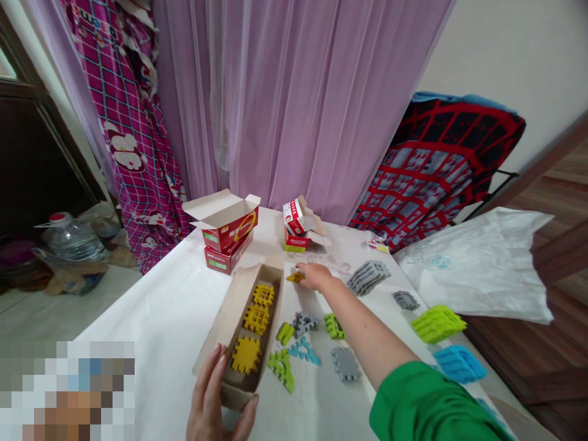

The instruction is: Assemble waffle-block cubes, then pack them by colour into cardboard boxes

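My left hand (219, 398) grips the near end of an open cardboard box (239, 398), thumb on one side and fingers on the other. Inside the box lie yellow toothed pieces (246, 354) in a row. Beyond the box's right side, my right hand (315, 277) reaches over the table with a small yellow piece (295, 277) at its fingertips. Between the box and my right forearm are loose green (281, 367), blue (305, 350) and grey pieces (345, 364).
Two stacked red boxes (225, 242) stand at the back left, and smaller opened boxes (298, 226) at the back middle. Stacks of grey (369, 277), lime (438, 324) and blue pieces (459, 364) line the right side. A white plastic bag (478, 263) lies beyond them.
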Action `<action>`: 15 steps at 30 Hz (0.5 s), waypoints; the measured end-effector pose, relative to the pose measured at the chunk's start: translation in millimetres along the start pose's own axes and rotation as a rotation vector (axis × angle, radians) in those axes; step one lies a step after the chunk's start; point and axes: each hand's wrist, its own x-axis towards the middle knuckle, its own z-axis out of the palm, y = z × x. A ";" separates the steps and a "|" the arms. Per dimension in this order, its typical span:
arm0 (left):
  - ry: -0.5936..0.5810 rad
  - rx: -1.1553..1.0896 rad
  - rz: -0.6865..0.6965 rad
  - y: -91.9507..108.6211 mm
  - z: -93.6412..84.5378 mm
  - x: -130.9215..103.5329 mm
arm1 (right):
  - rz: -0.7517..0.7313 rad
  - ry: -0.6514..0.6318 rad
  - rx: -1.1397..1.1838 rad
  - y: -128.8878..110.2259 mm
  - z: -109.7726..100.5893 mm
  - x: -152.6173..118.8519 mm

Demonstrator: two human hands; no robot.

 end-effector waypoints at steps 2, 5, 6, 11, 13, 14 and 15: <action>-0.001 -0.004 0.001 -0.5 -0.1 -0.4 | 0.007 -0.024 -0.017 -4.9 0.3 5.7; -0.010 -0.009 0.001 0.0 -0.7 -0.6 | -0.003 -0.047 -0.040 -8.3 0.3 9.8; -0.013 -0.008 0.001 0.4 -1.1 -0.5 | -0.010 -0.050 -0.046 -8.7 0.3 9.7; -0.018 -0.011 -0.025 4.5 -2.3 1.0 | -0.049 -0.053 -0.053 -4.6 -2.0 0.0; -0.002 -0.011 -0.036 6.6 -1.9 1.9 | -0.055 -0.034 -0.050 0.2 -5.8 -7.1; 0.009 -0.013 -0.044 7.8 -1.6 2.3 | -0.055 -0.023 -0.049 3.1 -8.8 -11.4; 0.020 -0.018 -0.051 9.0 -1.3 2.7 | -0.053 -0.010 -0.046 6.0 -12.6 -16.3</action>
